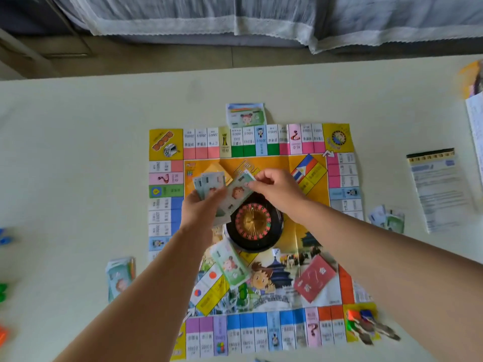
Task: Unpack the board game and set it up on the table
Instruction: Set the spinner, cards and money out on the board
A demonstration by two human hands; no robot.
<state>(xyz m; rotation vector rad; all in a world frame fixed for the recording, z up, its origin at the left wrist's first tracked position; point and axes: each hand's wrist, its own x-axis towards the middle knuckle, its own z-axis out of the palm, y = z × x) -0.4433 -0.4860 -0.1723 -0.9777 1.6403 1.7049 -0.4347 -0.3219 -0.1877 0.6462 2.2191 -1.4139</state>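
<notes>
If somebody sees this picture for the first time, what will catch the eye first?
The colourful paper game board, spread over the pale table, stands out first, with a black roulette wheel at its centre. Just above the wheel, the left hand holds a fan of play banknotes, and the right hand pinches a single note beside that fan.

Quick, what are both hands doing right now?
Left hand: closed, holding a stack of paper money.
Right hand: closed, pinching one banknote by its end.
</notes>
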